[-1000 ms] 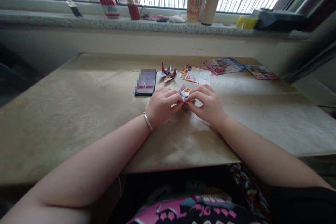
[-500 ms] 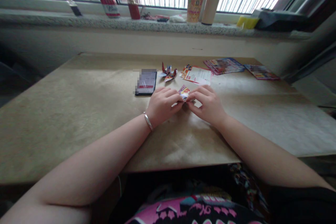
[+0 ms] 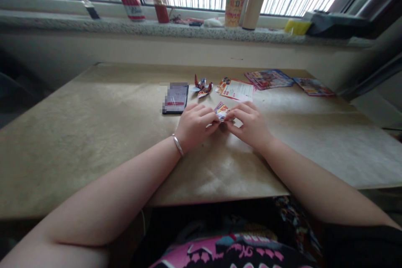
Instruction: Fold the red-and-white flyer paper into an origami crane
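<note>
A small piece of printed paper, partly folded (image 3: 220,111), lies on the brown paper-covered table (image 3: 94,125) between my hands. My left hand (image 3: 195,125), with a silver bracelet at the wrist, pinches its left edge with curled fingers. My right hand (image 3: 249,124) pinches its right edge the same way. Most of the paper is hidden under my fingers. Just beyond it sits a finished folded paper figure (image 3: 202,86), red and blue.
A dark phone (image 3: 176,98) lies left of the folded figure. A white and red leaflet (image 3: 239,90) and two colourful leaflets (image 3: 268,78) (image 3: 313,86) lie at the back right. The window sill holds a red can (image 3: 132,4), a cup (image 3: 234,7) and small items.
Both hands stay pinched on the small paper at the same spot; only the fingers shift slightly. The view has nudged a little.
</note>
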`<state>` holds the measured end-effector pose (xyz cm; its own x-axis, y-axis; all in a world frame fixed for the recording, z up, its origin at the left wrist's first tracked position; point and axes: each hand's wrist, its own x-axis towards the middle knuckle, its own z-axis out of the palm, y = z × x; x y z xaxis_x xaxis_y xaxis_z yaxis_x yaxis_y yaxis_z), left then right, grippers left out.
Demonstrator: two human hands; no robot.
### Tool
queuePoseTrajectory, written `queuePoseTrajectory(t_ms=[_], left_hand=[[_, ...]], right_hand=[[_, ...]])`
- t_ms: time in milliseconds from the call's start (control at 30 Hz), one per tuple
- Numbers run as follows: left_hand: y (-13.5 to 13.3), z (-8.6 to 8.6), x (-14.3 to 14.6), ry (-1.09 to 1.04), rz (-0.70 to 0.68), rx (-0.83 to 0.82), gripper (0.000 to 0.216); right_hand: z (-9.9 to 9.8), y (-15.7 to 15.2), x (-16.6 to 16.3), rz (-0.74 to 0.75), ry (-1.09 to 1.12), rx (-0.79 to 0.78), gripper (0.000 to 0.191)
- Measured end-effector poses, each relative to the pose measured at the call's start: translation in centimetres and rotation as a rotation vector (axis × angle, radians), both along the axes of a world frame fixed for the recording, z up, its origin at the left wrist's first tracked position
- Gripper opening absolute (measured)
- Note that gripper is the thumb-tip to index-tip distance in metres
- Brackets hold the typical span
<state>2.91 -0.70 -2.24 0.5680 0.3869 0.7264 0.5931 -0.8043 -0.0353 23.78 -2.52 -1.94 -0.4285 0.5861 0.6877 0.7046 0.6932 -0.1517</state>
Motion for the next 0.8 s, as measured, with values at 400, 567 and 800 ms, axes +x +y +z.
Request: queuePoseTrajectory(t_ms=[400, 567, 800], left_hand=[[0.0, 0.4, -0.3, 0.046, 0.056, -0.045, 0.014], [0.1, 0.2, -0.3, 0.002, 0.060, -0.050, 0.013], [0.2, 0.0, -0.3, -0.004, 0.040, -0.042, 0.012]], right_hand=[[0.4, 0.1, 0.6, -0.011, -0.012, 0.024, 0.003], [0.6, 0.1, 1.1, -0.018, 0.025, 0.026, 0.001], [0.6, -0.1, 0.7, 0.018, -0.036, 0.016, 0.004]])
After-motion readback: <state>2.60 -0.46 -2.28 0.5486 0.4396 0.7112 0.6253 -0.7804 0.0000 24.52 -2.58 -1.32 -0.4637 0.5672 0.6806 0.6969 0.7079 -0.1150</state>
